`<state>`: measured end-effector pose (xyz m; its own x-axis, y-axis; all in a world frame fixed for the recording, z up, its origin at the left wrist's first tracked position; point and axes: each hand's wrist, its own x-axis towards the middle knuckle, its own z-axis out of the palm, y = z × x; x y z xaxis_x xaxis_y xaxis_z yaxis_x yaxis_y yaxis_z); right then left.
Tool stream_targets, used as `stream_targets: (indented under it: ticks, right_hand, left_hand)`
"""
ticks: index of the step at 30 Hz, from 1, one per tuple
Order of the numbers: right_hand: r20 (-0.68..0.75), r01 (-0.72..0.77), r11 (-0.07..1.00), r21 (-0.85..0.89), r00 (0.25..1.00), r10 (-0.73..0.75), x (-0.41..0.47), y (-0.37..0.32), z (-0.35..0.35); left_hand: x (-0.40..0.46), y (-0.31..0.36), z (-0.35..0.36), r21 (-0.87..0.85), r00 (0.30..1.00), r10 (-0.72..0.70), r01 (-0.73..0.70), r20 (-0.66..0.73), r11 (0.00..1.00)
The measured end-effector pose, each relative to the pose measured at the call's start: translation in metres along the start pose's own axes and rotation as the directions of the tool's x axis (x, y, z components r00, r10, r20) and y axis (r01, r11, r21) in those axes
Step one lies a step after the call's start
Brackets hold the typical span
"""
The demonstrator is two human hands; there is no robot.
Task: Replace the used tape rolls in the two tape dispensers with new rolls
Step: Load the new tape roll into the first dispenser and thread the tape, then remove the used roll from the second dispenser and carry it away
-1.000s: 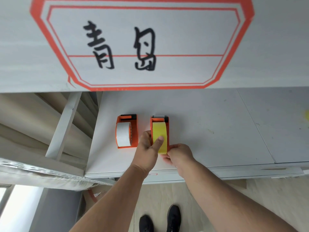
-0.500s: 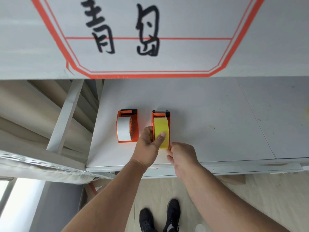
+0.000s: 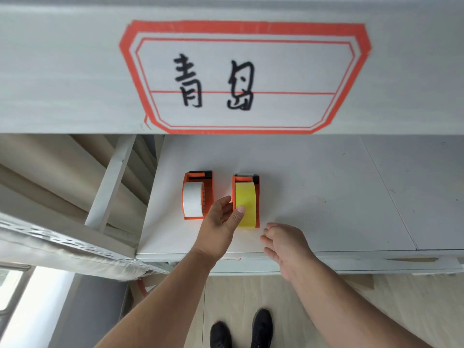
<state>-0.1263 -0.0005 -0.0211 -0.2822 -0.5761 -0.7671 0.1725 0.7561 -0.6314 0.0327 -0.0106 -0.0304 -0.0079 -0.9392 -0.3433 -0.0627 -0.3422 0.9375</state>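
Two orange tape dispensers stand side by side on a grey shelf (image 3: 313,192). The left dispenser (image 3: 209,183) carries a white tape roll (image 3: 192,202). In the right dispenser (image 3: 257,194) sits a yellow tape roll (image 3: 247,197). My left hand (image 3: 222,223) grips the right dispenser from its left side, thumb pressed on the yellow roll. My right hand (image 3: 285,243) hovers just right of and below that dispenser, fingers loosely curled, touching nothing.
A shelf beam with a red-bordered handwritten label (image 3: 241,79) hangs overhead. The shelf's front edge (image 3: 351,254) runs below my hands. A white metal upright (image 3: 110,187) and brown paper rolls (image 3: 50,172) lie to the left. My black shoes (image 3: 241,327) stand on the floor.
My right hand has let go of the yellow roll's near end and drawn back to the right. My left hand keeps its hold. The camera tilted up slightly.
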Motion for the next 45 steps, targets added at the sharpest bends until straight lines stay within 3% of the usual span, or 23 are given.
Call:
stream_targets:
  ticks: [13,17,20,26,35,40,45]
  right_hand:
    - [0.067,0.234,0.97,-0.067,0.971,-0.229,-0.039,-0.02,-0.017]
    - [0.083,0.369,0.925,-0.092,0.928,-0.362,-0.062,-0.022,-0.016]
    - [0.174,0.473,0.876,-0.099,0.875,-0.453,-0.079,-0.016,-0.007]
    - [0.28,0.484,0.855,-0.186,0.86,-0.426,-0.103,0.016,0.017]
    - [0.23,0.501,0.81,-0.305,0.864,-0.448,-0.099,0.018,0.081]
    - [0.218,0.501,0.791,-0.351,0.865,-0.451,-0.086,0.005,0.104]
    - [0.233,0.48,0.778,-0.406,0.877,-0.42,-0.069,-0.007,0.118]
  left_hand:
    - [-0.036,0.005,-0.057,0.025,0.936,-0.002,0.012,-0.353,1.0]
    - [-0.044,0.01,-0.06,0.065,0.884,0.01,0.022,-0.467,0.998]
    - [-0.042,0.018,-0.063,0.138,0.853,0.058,0.016,-0.519,0.99]
    - [-0.016,0.029,-0.085,0.231,0.914,-0.038,0.142,-0.403,0.963]
    - [0.012,0.016,-0.103,0.237,0.968,-0.158,0.203,-0.195,0.95]
    - [0.017,0.005,-0.102,0.147,0.978,-0.152,0.173,-0.14,0.974]
    - [0.013,0.008,-0.105,0.033,0.97,-0.168,0.177,-0.177,0.984]
